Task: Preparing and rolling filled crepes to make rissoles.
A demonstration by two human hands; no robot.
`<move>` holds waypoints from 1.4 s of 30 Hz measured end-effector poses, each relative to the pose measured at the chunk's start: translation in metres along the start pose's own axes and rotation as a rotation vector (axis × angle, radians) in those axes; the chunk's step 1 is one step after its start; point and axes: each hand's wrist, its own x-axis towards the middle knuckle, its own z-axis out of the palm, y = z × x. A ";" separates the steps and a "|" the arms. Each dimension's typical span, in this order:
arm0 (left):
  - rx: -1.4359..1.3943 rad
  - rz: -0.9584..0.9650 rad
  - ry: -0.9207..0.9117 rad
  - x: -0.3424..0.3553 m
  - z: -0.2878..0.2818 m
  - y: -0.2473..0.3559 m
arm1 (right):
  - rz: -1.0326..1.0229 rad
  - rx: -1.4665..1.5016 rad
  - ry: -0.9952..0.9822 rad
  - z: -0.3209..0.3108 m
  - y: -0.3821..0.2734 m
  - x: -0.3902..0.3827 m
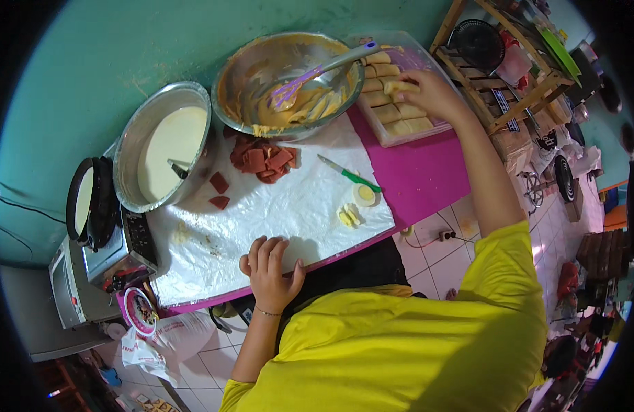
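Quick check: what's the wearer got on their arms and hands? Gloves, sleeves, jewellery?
No gloves: both hands are bare. The left hand has a thin bracelet at the wrist. The right hand shows nothing worn. Short yellow shirt sleeves end above the elbows, leaving the forearms uncovered.

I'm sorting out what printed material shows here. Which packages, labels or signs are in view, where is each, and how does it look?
Round label: hangs at the near left corner of the pink table, pink rim, white middle with a small picture.
Plastic bag: on the floor under that corner, crumpled, white with red print.
Labelled packages: beside the wooden rack on the right, white with dark marks, too small to describe further.
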 end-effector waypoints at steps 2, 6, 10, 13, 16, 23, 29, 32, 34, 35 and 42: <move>0.033 0.028 -0.001 -0.001 -0.001 0.000 | -0.005 -0.066 0.013 0.001 0.020 0.035; 0.075 0.028 -0.026 0.003 0.005 0.002 | -0.031 -0.056 0.001 0.014 0.063 0.101; 0.079 0.011 -0.015 0.002 0.004 0.003 | 0.021 0.194 0.015 0.039 0.090 0.154; 0.078 0.029 -0.031 0.003 0.005 0.002 | 0.108 -0.003 -0.057 0.048 0.102 0.188; 0.076 0.022 -0.057 0.003 0.004 0.002 | 0.059 -0.110 -0.094 0.054 0.113 0.202; 0.068 -0.004 -0.101 0.008 0.002 0.002 | 0.002 -0.378 -0.059 0.058 0.104 0.210; 0.070 -0.014 -0.091 0.007 0.002 0.004 | 0.142 -0.375 -0.276 0.058 0.072 0.202; 0.065 -0.001 -0.087 0.007 0.003 0.005 | 0.170 -0.430 -0.332 0.069 0.090 0.204; 0.080 -0.010 -0.096 0.005 0.002 0.006 | 0.141 -0.434 -0.298 0.071 0.094 0.196; 0.077 -0.012 -0.089 0.003 0.003 0.005 | 0.057 -0.421 -0.140 0.073 0.096 0.189; 0.097 0.014 -0.075 0.002 0.006 0.004 | -0.079 -0.094 0.237 0.040 0.088 0.138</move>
